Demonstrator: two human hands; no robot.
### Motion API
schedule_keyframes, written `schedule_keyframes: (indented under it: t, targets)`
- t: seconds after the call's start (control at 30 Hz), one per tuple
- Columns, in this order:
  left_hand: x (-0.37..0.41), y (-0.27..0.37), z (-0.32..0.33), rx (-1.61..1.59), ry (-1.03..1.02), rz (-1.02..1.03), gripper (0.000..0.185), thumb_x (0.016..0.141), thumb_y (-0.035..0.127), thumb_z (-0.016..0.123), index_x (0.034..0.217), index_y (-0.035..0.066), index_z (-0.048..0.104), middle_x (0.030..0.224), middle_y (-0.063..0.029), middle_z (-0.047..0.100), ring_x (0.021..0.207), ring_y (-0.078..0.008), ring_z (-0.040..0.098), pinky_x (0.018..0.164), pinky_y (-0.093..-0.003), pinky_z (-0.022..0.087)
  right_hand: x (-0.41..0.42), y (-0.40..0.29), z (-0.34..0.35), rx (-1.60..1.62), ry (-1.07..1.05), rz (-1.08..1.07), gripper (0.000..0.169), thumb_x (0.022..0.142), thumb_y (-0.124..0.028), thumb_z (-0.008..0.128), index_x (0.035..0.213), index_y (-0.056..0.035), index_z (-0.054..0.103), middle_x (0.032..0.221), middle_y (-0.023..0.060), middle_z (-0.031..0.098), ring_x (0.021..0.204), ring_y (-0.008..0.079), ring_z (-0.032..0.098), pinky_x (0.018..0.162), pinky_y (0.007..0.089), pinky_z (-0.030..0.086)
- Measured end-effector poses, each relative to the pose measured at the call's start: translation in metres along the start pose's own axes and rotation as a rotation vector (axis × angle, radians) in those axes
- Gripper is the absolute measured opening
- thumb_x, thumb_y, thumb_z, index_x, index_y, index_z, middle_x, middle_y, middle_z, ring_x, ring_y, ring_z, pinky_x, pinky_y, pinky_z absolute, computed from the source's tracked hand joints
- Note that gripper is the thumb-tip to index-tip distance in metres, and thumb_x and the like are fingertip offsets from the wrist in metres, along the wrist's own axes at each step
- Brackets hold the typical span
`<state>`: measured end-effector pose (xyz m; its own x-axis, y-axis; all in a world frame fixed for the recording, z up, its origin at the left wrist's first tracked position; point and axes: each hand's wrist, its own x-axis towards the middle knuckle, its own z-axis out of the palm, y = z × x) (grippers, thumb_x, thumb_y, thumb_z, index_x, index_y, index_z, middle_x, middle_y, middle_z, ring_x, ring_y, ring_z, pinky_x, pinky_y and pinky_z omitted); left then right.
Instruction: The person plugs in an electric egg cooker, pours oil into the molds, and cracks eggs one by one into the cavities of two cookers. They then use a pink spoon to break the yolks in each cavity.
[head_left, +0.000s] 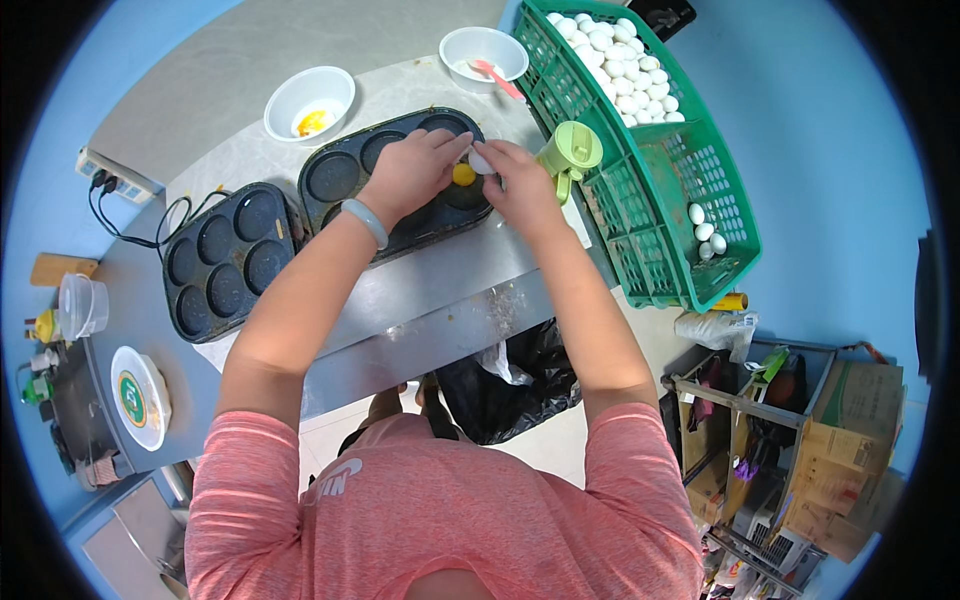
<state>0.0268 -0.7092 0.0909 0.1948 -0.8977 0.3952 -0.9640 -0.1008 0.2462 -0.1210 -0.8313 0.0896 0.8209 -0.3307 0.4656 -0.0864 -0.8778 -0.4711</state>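
Observation:
Both my hands are over the right black egg pan (334, 178), which has several round wells. My right hand (521, 184) pinches a white eggshell (480, 162) between thumb and fingers. The fingertips of my left hand (420, 169) meet the shell's left edge; the back of the hand hides whether they grip a piece of it. Just below the shell, an orange-yellow egg yolk (464, 175) shows at a right-hand well; I cannot tell whether it hangs or rests. My left hand and forearm cover some of the wells.
Left stands a second black pan (223, 289). Behind are a white bowl with yolk (312, 124) and one with a pink utensil (491, 73). A green lidded jug (574, 146) stands near my right hand, beside a green crate (637, 225) of white eggs (615, 67). Below hangs a black bag (510, 405).

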Motion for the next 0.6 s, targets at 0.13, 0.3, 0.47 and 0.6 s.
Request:
schedule_keyframes:
  t: [0.13, 0.3, 0.47, 0.6]
  targets:
    - [0.004, 0.002, -0.014, 0.013, 0.023, 0.058, 0.044, 0.075, 0.011, 0.059, 0.119, 0.016, 0.056, 0.097, 0.0000, 0.059, 0.082, -0.0211, 0.057, 0.065, -0.0327, 0.051, 0.011, -0.008, -0.019, -0.059, -0.052, -0.047, 0.043, 0.070, -0.001, 0.058, 0.112, -0.0100, 0.060, 0.112, 0.0126, 0.058, 0.099, 0.0311, 0.056, 0.084, 0.0367, 0.048]
    - [-0.005, 0.004, -0.014, 0.053, -0.010, 0.059, 0.048, 0.075, 0.010, 0.059, 0.122, 0.015, 0.053, 0.096, 0.0001, 0.059, 0.081, -0.0212, 0.057, 0.064, -0.0326, 0.051, 0.000, -0.006, -0.005, 0.012, -0.074, 0.019, 0.047, 0.069, 0.002, 0.058, 0.115, -0.0098, 0.057, 0.113, 0.0126, 0.055, 0.099, 0.0327, 0.056, 0.085, 0.0364, 0.047]
    - [-0.007, 0.030, -0.026, -0.050, -0.014, 0.071, 0.055, 0.075, 0.013, 0.061, 0.128, 0.015, 0.046, 0.095, -0.0026, 0.060, 0.084, -0.0225, 0.058, 0.066, -0.0339, 0.051, -0.024, -0.014, 0.016, 0.410, 0.074, 0.277, 0.058, 0.069, 0.010, 0.062, 0.123, -0.0067, 0.047, 0.116, 0.0141, 0.051, 0.100, 0.0299, 0.057, 0.082, 0.0334, 0.049]
    - [-0.039, 0.073, -0.055, -0.319, -0.058, 0.130, 0.060, 0.073, 0.015, 0.066, 0.129, 0.013, 0.044, 0.096, -0.0068, 0.060, 0.086, -0.0258, 0.058, 0.070, -0.0352, 0.050, -0.081, -0.044, -0.026, 0.979, -0.013, 0.550, 0.061, 0.071, 0.010, 0.064, 0.126, -0.0068, 0.043, 0.120, 0.0073, 0.049, 0.106, 0.0183, 0.055, 0.081, 0.0299, 0.050]
